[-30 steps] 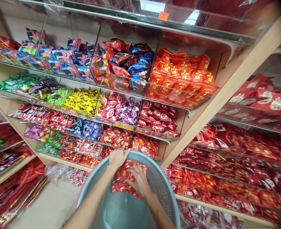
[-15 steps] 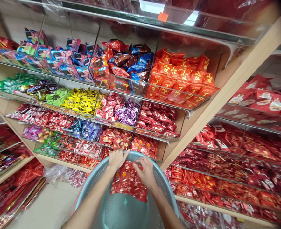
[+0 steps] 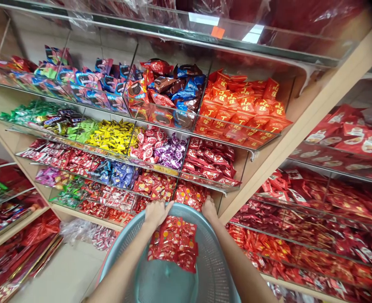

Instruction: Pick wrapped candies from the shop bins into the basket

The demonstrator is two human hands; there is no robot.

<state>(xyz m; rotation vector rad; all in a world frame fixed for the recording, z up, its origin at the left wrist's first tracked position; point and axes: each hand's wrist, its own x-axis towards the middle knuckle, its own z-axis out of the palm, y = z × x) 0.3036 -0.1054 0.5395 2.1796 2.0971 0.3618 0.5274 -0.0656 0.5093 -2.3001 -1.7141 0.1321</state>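
1. Head view, and here's the change: the right hand point(image 3: 209, 208) has left the red packets in the basket and come out over its far right rim, to the spotted red packets point(image 3: 190, 194) on the lowest shelf. Its fingers are mostly hidden, so how wide they stand, or whether they hold anything, I cannot tell.
2. Left hand point(image 3: 156, 212): still on the far rim of the blue-green basket point(image 3: 186, 206), fingers curled over it, thumb stretched out along the edge.
3. And the red packets point(image 3: 173, 242)? Lying inside the basket, in its far part, neither hand on them now, bare basket bottom showing nearer the wearer.
4. What it means, as I judge it: the work has shifted from basket to shelf, with the left hand steadying.
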